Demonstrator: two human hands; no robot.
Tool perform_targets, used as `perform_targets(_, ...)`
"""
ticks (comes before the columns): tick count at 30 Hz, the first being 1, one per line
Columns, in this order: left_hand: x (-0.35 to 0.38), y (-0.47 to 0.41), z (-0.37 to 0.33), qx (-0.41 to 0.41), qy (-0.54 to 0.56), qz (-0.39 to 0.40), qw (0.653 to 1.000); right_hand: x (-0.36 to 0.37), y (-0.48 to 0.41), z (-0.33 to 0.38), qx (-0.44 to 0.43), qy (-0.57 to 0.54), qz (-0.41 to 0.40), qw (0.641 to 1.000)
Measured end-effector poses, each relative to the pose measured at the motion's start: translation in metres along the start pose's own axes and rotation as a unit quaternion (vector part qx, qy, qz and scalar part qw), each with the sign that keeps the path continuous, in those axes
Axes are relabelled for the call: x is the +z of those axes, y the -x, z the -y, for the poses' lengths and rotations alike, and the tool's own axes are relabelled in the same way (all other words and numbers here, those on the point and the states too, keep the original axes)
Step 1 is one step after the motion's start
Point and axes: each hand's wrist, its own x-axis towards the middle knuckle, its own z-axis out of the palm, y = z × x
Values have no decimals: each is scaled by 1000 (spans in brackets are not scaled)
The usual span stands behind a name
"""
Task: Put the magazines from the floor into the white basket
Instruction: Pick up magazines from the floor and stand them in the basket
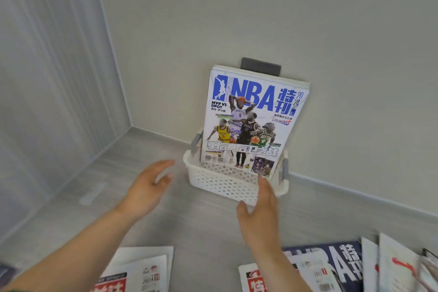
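A white perforated basket with grey handles stands on the floor against the wall. Magazines stand upright in it, leaning on the wall; the front one has a blue NBA title and basketball players on its cover. My left hand hovers open just left of the basket, holding nothing. My right hand is open in front of the basket's right part, fingertips near its rim, also holding nothing. More magazines lie on the floor near me: a stack at the bottom left and several at the bottom right.
A dark grey wall plate sits behind the magazines' top edge. The room's corner lies left of the basket, with a pale ribbed panel along the left wall. Grey floor stretches between the basket and the loose magazines.
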Motion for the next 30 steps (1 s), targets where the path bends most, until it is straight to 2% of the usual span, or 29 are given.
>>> perform_targets(4,-35,85,52,-121,-60,19,991,26,80,-8,-38,109,139,984)
perform_targets(8,-54,152,91,-221,-153,-13,963,55,140,-11,-69,188,291,936)
perform_targets(11,-64,187,104,-265,-187,-30,946,67,169,-10,-103,251,338,901)
perform_targets(14,-65,216,107,-280,-193,-22,940,73,185,-11,-111,280,347,888)
perform_targets(19,-62,235,105,-263,-220,16,939,76,195,-12,-102,286,331,893)
perform_targets(20,-64,234,105,-272,-190,11,943,77,195,-11,-100,286,327,895)
perform_targets(22,-69,228,100,-299,-40,-19,953,78,196,-11,-94,274,318,903)
perform_targets(24,-73,222,92,-305,67,-65,948,77,197,-9,-82,251,312,913)
perform_targets(26,-74,219,85,-287,56,-55,955,77,198,-8,-74,224,304,923)
perform_targets(28,-69,219,76,-249,7,9,968,77,199,-7,-60,176,280,942)
perform_targets(30,-67,220,70,-217,-36,51,974,74,199,-3,-8,70,244,967)
